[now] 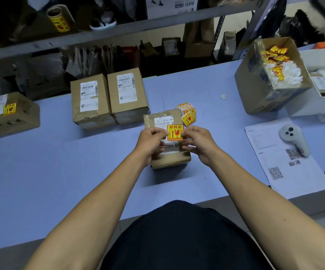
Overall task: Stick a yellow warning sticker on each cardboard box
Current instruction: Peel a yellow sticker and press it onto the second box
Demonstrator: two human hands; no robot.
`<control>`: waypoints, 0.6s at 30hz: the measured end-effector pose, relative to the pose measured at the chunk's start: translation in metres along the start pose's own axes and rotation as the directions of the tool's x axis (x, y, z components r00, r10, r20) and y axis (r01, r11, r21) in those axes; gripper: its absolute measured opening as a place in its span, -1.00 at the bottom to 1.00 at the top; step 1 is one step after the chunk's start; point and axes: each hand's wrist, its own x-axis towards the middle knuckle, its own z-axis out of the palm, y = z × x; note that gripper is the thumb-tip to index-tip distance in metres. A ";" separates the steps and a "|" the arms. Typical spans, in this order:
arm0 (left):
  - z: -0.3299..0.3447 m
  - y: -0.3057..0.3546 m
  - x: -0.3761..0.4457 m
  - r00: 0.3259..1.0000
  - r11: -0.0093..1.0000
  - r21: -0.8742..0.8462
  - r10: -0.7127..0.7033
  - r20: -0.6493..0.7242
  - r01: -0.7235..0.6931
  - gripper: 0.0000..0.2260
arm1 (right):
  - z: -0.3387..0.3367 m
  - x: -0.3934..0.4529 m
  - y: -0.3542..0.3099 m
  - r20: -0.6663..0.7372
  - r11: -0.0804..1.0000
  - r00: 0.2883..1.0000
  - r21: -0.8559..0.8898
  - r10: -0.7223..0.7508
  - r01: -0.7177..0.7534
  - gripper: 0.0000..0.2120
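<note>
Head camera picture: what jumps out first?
A bright yellow sticker pinched between both hands, left and right, above a small box mid-table. Two taller boxes stand behind without stickers, and an open carton of crumpled yellow-and-white scraps sits far right.

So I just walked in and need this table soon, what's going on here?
A person is labelling parcels. Both hands, left hand and right hand, hold a yellow warning sticker over the cardboard box in front of them. The far-left box already has one; two boxes behind have none. A sticker pile lies beside.
</note>
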 end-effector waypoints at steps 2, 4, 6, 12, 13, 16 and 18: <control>0.001 0.000 -0.001 0.997 0.998 -0.021 -0.056 0.058 0.057 -0.96 | -0.002 -0.001 0.003 0.014 0.999 0.999 0.014 0.029 -0.029 -0.93; 0.002 0.000 0.000 0.993 0.995 -0.039 -0.088 0.073 0.091 -0.96 | -0.004 -0.002 0.005 0.016 0.999 0.999 -0.005 0.044 -0.044 -0.95; 0.001 -0.001 0.000 0.992 0.995 -0.018 -0.099 0.083 0.101 -0.94 | -0.007 -0.002 0.008 0.019 0.998 0.998 -0.033 0.052 -0.051 -0.95; -0.002 -0.010 -0.003 0.984 0.978 0.190 -0.110 0.142 0.082 -0.89 | -0.015 -0.003 0.021 -0.001 0.976 0.999 -0.216 0.040 -0.039 -0.96; -0.002 -0.011 -0.004 0.984 0.970 0.231 -0.106 0.146 0.070 -0.88 | -0.016 -0.004 0.023 0.000 0.968 0.999 -0.248 0.037 -0.036 -0.96; 0.001 -0.018 -0.005 0.985 0.939 0.342 -0.078 0.153 0.021 -0.86 | -0.021 -0.008 0.028 0.007 0.946 1.000 -0.325 0.023 -0.020 -0.95; 0.005 -0.021 -0.005 0.988 0.901 0.433 -0.032 0.153 -0.038 -0.86 | -0.024 -0.008 0.031 0.004 0.927 1.000 -0.375 -0.001 0.002 -0.94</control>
